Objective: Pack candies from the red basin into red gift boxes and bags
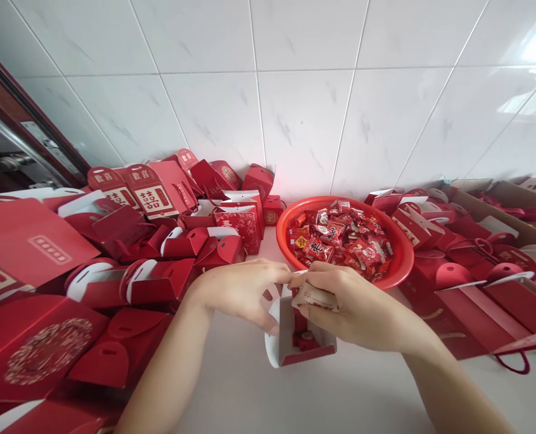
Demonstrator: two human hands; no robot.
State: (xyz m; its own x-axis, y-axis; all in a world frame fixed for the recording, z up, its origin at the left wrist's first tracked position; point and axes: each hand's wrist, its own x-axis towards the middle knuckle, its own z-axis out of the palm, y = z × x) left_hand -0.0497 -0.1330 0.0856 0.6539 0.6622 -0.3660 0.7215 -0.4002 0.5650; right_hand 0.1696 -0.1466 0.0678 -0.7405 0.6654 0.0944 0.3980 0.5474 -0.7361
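A small red gift box (295, 357) with a white inside stands open on the white tabletop, a few red candies (305, 339) lying in its bottom. My left hand (245, 295) grips the box's left flap and far edge between thumb and fingers. Over the box opening, my right hand (340, 301) is closed on a cream-and-red wrapped candy packet (317, 297), its fingertips near the far rim. Just beyond the hands sits a round red plastic basket (401, 268) heaped with red wrapped candies (340, 235).
Red gift boxes (159, 277) crowd the left side and the wall. More red boxes (480, 313) and a cardboard carton (516, 202) lie to the right. White wall tiles (304, 120) rise behind; a door handle (10, 160) shows at far left.
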